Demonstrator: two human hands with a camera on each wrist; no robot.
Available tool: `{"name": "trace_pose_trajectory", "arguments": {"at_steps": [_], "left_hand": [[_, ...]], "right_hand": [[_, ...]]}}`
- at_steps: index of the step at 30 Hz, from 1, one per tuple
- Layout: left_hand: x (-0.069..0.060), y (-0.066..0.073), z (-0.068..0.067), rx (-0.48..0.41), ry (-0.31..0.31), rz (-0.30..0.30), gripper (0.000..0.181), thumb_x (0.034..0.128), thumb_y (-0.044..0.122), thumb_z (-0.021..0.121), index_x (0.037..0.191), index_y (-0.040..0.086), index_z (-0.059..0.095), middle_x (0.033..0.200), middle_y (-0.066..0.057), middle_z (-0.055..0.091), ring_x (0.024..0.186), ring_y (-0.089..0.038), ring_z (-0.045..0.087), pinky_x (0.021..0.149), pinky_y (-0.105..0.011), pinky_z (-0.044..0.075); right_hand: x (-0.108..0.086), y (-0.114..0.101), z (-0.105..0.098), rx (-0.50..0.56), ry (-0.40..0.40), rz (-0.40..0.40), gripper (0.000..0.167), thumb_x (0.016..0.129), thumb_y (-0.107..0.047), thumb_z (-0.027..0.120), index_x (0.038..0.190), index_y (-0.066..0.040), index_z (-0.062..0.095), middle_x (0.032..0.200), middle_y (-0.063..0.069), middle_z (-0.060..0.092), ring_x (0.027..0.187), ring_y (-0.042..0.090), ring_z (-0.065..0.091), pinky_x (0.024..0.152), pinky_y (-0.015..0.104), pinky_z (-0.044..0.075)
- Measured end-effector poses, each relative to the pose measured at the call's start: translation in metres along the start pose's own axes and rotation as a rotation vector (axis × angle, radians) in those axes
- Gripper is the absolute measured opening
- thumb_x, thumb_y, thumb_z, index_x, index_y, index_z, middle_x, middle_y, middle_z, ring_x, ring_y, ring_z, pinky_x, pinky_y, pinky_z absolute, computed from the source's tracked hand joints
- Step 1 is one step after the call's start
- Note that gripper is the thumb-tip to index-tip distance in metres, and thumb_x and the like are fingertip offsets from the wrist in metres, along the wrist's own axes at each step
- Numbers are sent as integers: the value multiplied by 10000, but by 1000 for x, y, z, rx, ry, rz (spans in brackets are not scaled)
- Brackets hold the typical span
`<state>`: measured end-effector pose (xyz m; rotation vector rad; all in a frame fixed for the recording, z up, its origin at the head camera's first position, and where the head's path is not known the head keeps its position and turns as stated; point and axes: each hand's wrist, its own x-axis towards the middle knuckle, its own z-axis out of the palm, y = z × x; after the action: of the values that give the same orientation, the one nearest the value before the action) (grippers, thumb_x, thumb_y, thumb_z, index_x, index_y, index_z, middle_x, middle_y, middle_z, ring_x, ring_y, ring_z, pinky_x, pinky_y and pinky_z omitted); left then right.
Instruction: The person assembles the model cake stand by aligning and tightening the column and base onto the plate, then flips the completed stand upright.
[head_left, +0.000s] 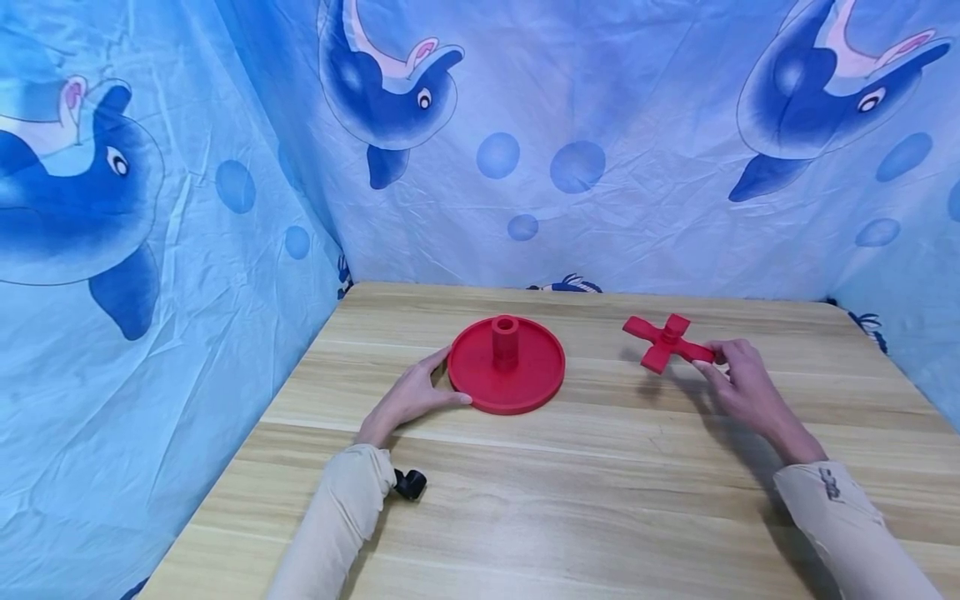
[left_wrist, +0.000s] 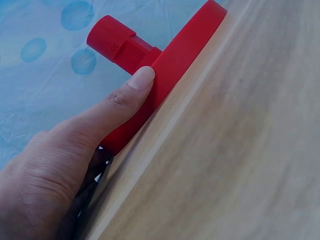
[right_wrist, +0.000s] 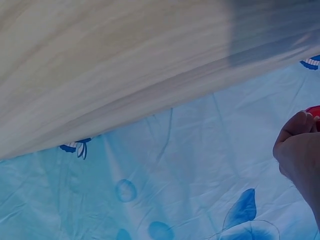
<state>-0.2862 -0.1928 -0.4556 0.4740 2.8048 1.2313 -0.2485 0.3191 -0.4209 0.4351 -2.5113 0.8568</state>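
A round red dish (head_left: 480, 379) with a raised rim lies on the table, a hollow red post (head_left: 506, 342) upright at its middle. My left hand (head_left: 412, 392) grips the dish's left edge between thumb and fingers; in the left wrist view the thumb of that hand (left_wrist: 65, 145) presses on the rim (left_wrist: 175, 60). Off to the right, my right hand (head_left: 746, 392) pinches one arm of a red cross-shaped piece (head_left: 660, 346), held above the table with its shadow below. The right wrist view catches the hand (right_wrist: 302, 155) at its right edge, a bit of red at the fingertips.
The wooden table (head_left: 540, 500) reaches back to a blue curtain (head_left: 637, 233) printed with dolphins, which also hangs along the left and right sides. A small black object (head_left: 410, 484) shows beside the left sleeve (head_left: 345, 500).
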Motion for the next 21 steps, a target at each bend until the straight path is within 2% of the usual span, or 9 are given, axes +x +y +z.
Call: {"name": "trace_pose_trajectory", "arguments": {"at_steps": [6,21], "left_hand": [[-1,2,0,-4,7,5,1114,723,652,866,1629,240,364,1584,-2,447,1445,-263,386,1104,-563,425],[0,-1,0,-10,10,3,1116,713,671,863,1625,259,372,1575,31,453,1439,-234,390,1108,-543,426]], "right_hand": [[3,-2,5,0,16,-51,273,969,8,696,1154,184,598,989,265,548,932,366,437,718,338,324],[17,-21,14,33,-13,-37,309,973,-3,698,1187,188,584,1042,277,547,976,396,435,732,401,361]]}}
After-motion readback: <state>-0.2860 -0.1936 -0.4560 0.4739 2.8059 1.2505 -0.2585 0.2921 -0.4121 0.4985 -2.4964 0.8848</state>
